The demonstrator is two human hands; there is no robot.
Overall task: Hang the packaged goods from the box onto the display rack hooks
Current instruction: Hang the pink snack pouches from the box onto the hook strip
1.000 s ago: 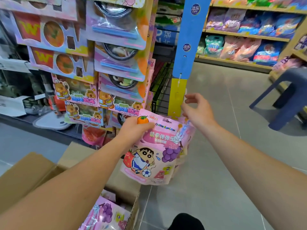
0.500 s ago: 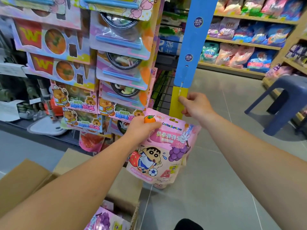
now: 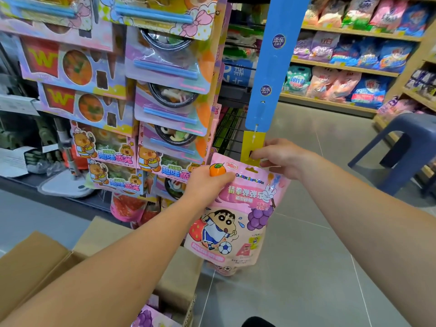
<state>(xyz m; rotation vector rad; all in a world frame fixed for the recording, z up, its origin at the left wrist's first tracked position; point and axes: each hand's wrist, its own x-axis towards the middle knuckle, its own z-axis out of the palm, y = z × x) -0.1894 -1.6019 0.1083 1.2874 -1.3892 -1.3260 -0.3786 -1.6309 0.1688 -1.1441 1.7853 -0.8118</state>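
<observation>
My left hand (image 3: 207, 182) grips the top left corner of a pink cartoon candy bag (image 3: 238, 215), holding it upright just below the hanging strip. The strip's yellow lower piece (image 3: 250, 147) hangs from a long blue strip (image 3: 271, 67) at the rack's corner. My right hand (image 3: 280, 159) pinches the yellow piece's bottom end, right above the bag's hang hole. Another pink bag's lower edge (image 3: 224, 271) peeks out behind the held one. The open cardboard box (image 3: 47, 260) sits at bottom left with more pink bags (image 3: 151, 317) inside.
The display rack (image 3: 146, 95) on the left is packed with hanging toy-food blister cards and snack packs. A black wire grid (image 3: 228, 128) stands behind the strip. A blue plastic stool (image 3: 405, 147) stands at right, before wooden shelves (image 3: 342, 67) of snack bags. Grey tile floor lies below.
My right hand closed onto the yellow strip's end and slid down it. The left hand brought the pink bag's top up closer to the strip.
</observation>
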